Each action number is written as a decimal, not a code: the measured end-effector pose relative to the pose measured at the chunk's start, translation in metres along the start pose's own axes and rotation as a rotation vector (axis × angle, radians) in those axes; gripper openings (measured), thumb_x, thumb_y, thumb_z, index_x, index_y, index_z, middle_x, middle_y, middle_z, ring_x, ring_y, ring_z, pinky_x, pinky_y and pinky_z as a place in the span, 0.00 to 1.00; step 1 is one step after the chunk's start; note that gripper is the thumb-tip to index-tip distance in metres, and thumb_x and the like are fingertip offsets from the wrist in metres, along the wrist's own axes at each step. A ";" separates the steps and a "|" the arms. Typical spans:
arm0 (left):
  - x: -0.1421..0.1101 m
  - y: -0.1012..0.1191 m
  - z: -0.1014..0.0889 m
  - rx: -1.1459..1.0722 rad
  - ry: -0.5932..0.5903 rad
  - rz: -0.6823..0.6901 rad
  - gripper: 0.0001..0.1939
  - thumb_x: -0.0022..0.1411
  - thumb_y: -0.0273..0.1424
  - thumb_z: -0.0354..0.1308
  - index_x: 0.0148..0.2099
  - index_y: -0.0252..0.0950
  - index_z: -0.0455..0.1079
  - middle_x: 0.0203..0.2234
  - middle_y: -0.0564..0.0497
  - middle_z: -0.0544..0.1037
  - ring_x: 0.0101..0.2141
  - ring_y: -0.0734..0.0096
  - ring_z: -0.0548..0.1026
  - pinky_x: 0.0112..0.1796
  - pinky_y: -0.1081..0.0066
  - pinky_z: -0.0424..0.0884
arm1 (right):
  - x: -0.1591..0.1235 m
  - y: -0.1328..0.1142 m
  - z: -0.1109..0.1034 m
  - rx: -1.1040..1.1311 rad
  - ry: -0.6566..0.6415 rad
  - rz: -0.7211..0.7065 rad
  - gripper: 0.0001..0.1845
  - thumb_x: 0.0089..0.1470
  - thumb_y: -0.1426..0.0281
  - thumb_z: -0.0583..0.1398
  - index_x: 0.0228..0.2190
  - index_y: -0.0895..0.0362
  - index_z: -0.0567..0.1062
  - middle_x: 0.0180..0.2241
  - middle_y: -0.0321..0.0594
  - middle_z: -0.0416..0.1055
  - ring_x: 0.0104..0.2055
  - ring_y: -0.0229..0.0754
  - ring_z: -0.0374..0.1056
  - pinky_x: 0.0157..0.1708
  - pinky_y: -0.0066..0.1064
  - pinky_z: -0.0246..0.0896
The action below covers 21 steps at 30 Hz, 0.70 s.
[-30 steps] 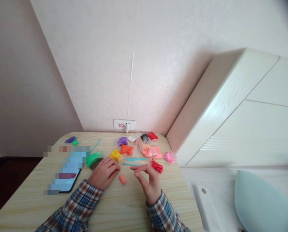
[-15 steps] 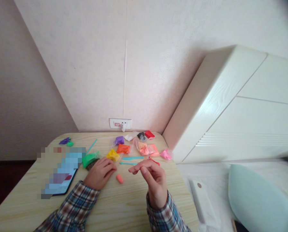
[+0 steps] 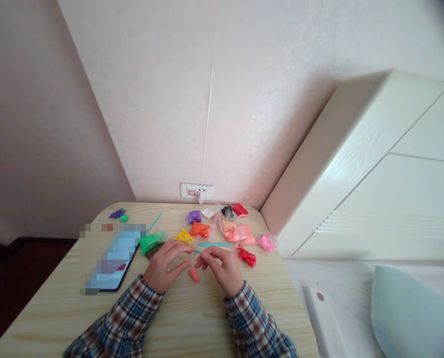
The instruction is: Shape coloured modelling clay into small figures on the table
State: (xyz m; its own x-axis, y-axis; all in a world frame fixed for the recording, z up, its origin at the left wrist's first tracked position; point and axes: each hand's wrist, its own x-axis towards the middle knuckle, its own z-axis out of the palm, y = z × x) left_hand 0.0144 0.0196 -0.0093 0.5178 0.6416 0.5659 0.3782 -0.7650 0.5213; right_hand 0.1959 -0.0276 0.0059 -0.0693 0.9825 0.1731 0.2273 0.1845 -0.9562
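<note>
My left hand (image 3: pixel 167 263) hovers over the table, its fingers stretched forward and its thumb apart from them, with nothing visible between them. Facing it, my right hand (image 3: pixel 223 271) has thumb and fingertips pinched together; whatever they hold, if anything, is too small to make out. Below and between the hands lies a short coral clay roll (image 3: pixel 194 275), close to my left thumb tip. A blue plastic clay knife (image 3: pixel 214 244) lies just beyond my fingers, and a second thin blue tool is partly covered by them.
Bagged clay surrounds the hands: green (image 3: pixel 151 242), yellow (image 3: pixel 185 236), orange (image 3: pixel 200 229), red (image 3: pixel 247 256) and pink (image 3: pixel 267 242). A tablet (image 3: pixel 115 258), partly blurred, lies at left. Purple and green clay pieces (image 3: pixel 123 218) sit behind it. A wall socket (image 3: pixel 197 191) is above the back edge.
My right hand has lowered and moved toward my left hand, pinching. My left hand has lifted and opened its thumb away from the fingers. The camera view has shifted slightly left.
</note>
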 end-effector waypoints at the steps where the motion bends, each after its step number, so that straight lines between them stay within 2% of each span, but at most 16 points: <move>1: 0.000 0.001 0.000 -0.012 0.009 -0.006 0.10 0.58 0.32 0.55 0.41 0.35 0.69 0.35 0.47 0.75 0.38 0.66 0.71 0.41 0.68 0.68 | 0.003 0.000 0.003 -0.088 -0.015 -0.011 0.14 0.54 0.66 0.55 0.24 0.58 0.74 0.22 0.38 0.75 0.25 0.37 0.69 0.30 0.27 0.62; 4: 0.001 0.000 0.000 -0.001 0.028 -0.016 0.09 0.58 0.31 0.55 0.41 0.35 0.69 0.34 0.48 0.75 0.37 0.67 0.71 0.40 0.68 0.68 | 0.011 0.003 0.008 -0.264 0.012 -0.030 0.11 0.52 0.68 0.57 0.21 0.57 0.73 0.20 0.35 0.74 0.24 0.36 0.68 0.30 0.25 0.59; 8: 0.002 -0.001 -0.002 0.067 0.000 -0.011 0.08 0.58 0.30 0.54 0.40 0.34 0.70 0.33 0.47 0.75 0.37 0.66 0.71 0.41 0.66 0.67 | 0.011 0.015 0.007 -0.303 0.093 -0.009 0.13 0.52 0.68 0.56 0.19 0.58 0.71 0.16 0.35 0.70 0.21 0.36 0.66 0.26 0.25 0.57; 11: 0.001 -0.001 -0.001 0.103 -0.140 0.035 0.13 0.55 0.36 0.58 0.41 0.34 0.69 0.34 0.46 0.75 0.38 0.63 0.70 0.41 0.63 0.65 | 0.009 0.022 0.005 -0.314 0.127 -0.006 0.14 0.53 0.67 0.55 0.19 0.58 0.70 0.15 0.35 0.68 0.20 0.36 0.64 0.25 0.25 0.56; 15: -0.003 0.004 0.006 0.131 -0.352 0.060 0.23 0.43 0.44 0.64 0.39 0.35 0.68 0.35 0.46 0.75 0.40 0.58 0.69 0.43 0.59 0.63 | 0.008 0.023 0.007 -0.310 0.130 -0.015 0.16 0.54 0.66 0.53 0.18 0.58 0.69 0.15 0.34 0.68 0.20 0.35 0.64 0.24 0.25 0.56; 17: -0.004 0.007 0.010 0.152 -0.376 0.034 0.20 0.43 0.40 0.65 0.37 0.36 0.67 0.35 0.47 0.75 0.40 0.58 0.69 0.44 0.59 0.62 | 0.008 0.023 0.008 -0.304 0.123 -0.016 0.16 0.54 0.66 0.53 0.18 0.57 0.69 0.15 0.34 0.68 0.20 0.35 0.64 0.24 0.25 0.56; 21: -0.004 0.008 0.012 0.164 -0.388 0.024 0.08 0.50 0.32 0.61 0.34 0.36 0.67 0.32 0.50 0.74 0.37 0.63 0.69 0.42 0.63 0.62 | 0.007 0.024 0.008 -0.292 0.134 -0.015 0.16 0.55 0.66 0.53 0.19 0.57 0.69 0.16 0.34 0.68 0.20 0.35 0.64 0.24 0.25 0.57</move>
State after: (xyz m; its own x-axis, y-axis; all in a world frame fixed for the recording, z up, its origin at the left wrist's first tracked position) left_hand 0.0249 0.0098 -0.0153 0.7669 0.5785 0.2778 0.4629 -0.7985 0.3848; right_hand 0.1928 -0.0160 -0.0182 0.0497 0.9708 0.2346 0.4979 0.1795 -0.8485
